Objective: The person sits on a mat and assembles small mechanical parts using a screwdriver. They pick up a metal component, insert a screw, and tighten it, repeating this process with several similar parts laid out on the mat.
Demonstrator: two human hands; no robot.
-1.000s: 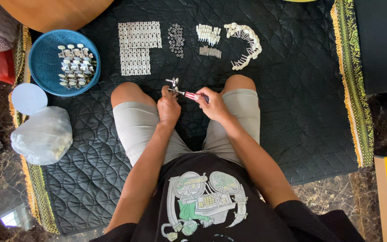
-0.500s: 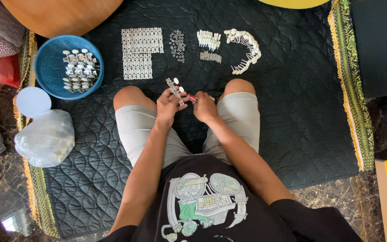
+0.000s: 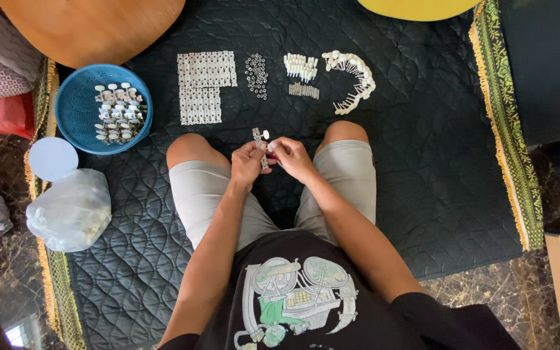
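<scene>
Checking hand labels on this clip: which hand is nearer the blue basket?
Left. The left hand is between the knees, on the side toward the blue basket; the right hand is just beyond it, farther away. Both pinch a small metal part.

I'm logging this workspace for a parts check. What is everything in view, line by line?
small metal part with white knob: one, silver and white, held up between both hands
metal plates: many, silver, laid in rows on the mat, far left of the row
small rings: a cluster, silver, right of the plates
white pegs: a group, white, right of the rings
knobbed pieces: many, white, laid in an arc, far right
basket: one, blue, holding assembled parts, left on the mat
lid: one, pale, below the basket
plastic bag: one, clear, left edge of the mat
quilted mat: one, black
left hand: grips the part
right hand: pinches at the part
</scene>
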